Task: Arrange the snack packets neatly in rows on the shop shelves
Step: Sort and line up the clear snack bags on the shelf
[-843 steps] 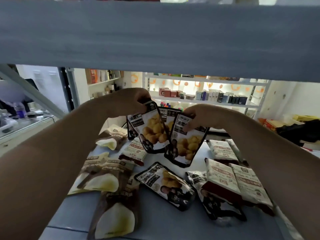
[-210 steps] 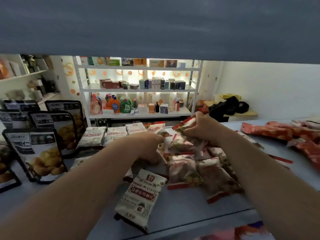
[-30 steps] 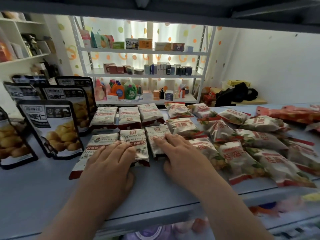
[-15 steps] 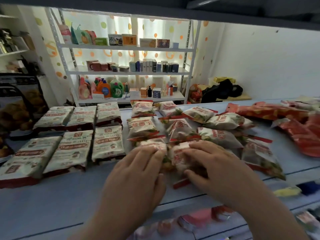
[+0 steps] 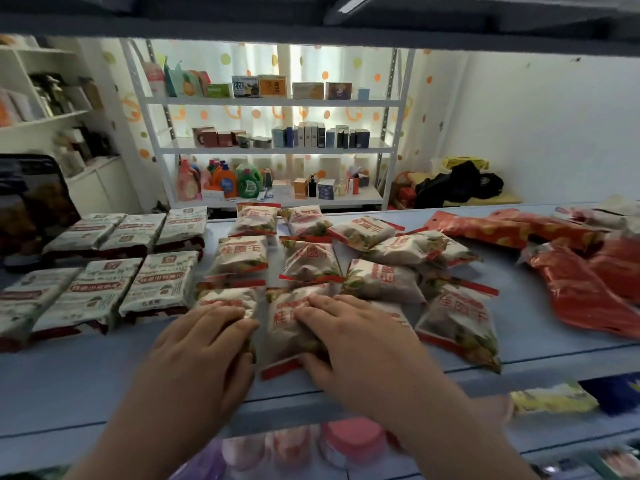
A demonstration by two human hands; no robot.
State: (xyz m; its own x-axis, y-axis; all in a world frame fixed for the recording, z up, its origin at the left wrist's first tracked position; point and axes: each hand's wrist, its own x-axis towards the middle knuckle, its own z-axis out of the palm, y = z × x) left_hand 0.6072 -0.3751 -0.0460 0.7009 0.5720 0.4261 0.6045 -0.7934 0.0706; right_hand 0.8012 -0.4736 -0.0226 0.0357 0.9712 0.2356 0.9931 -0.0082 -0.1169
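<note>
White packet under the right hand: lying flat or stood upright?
Lying flat: the packet rests printed face up on the shelf, the right hand resting on top.

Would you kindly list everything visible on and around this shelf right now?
white packets with red print: roughly ten, white and red, shelf centre
flat packets: six, white and maroon, two rows, left
foil packets: several, red, right, loose
dark pouch: one, black, far left, blurred
shelf: one, blue-grey, beneath everything
rack: one, white, background, holding boxes and bottles
left hand: flat on front-left white packet
right hand: flat on neighbouring packet
</note>
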